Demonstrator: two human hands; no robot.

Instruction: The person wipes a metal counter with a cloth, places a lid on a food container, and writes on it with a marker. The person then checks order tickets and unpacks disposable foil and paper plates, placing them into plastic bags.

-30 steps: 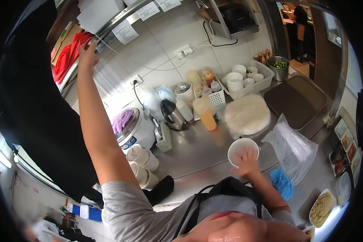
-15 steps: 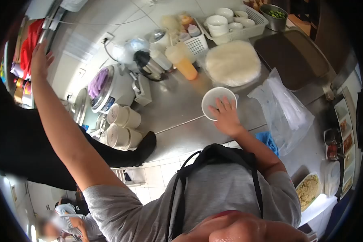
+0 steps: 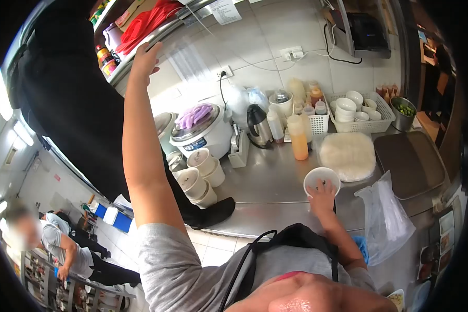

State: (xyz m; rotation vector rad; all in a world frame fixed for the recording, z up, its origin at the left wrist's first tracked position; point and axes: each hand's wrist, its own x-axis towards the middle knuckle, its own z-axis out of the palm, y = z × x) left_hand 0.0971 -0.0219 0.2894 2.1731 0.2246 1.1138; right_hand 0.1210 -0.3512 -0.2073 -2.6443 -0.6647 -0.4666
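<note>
Right hand [image 3: 323, 199] touches bowl [image 3: 313, 178]; bottle [image 3: 297, 126] holds orange liquid [image 3: 300, 149].

A bowl [image 3: 322, 174] is showing plain white between three and four o'clock. A cloth bundle [image 3: 148, 26] is glowing red at eleven; a folded cloth [image 3: 194, 115] is showing purple between ten and eleven. A tray [image 3: 411, 161] is showing dark brown at three. Between twelve and one, white wall tiles [image 3: 265, 31] are forming a grid. A T-shirt [image 3: 268, 260] is showing grey near six.
</note>
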